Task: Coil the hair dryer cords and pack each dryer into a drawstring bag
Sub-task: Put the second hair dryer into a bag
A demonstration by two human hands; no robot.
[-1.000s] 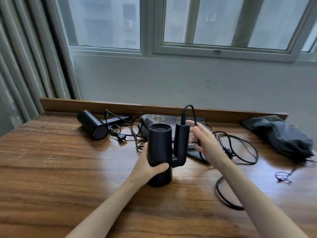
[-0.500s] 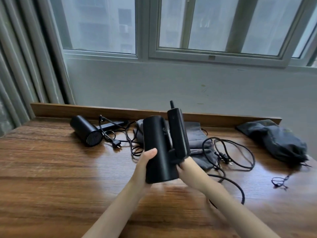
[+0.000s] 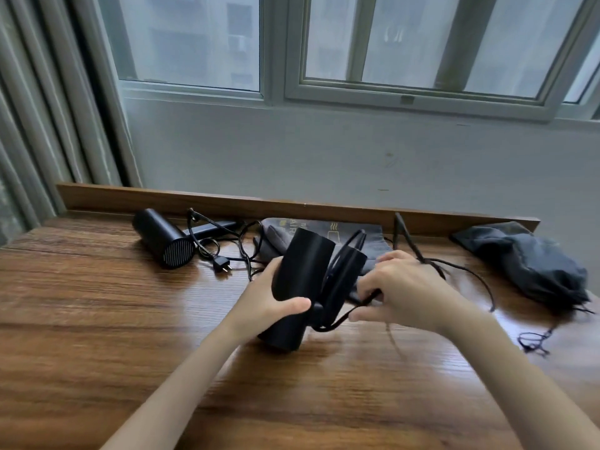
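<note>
**Wrapping cord on the middle dryer**

- The black hair dryer (image 3: 302,280) is tilted, with its lower end on or just above the wooden table (image 3: 97,319), mid-scene. Its handle (image 3: 344,274) is folded up beside the barrel.
- My left hand (image 3: 269,300) is curled round the barrel, thumb across the near side.
- My right hand (image 3: 402,287), just right of the handle, pinches the cord (image 3: 337,319). The slack trailing right is blurred.
- Handling, as I judge it:
  - The shell is rigid, smooth and likely slick, with some weight. It is best gripped mid-barrel.
  - The cord is pliable but springy, so loops will want to spring open. I would grip it close to the handle and avoid kinking it there.
- A flat grey drawstring bag (image 3: 324,227) lies just beyond the dryer.
- A second dryer (image 3: 162,237) lies far left, its cord loose.
- A bulging bag (image 3: 532,267) sits far right.
</note>
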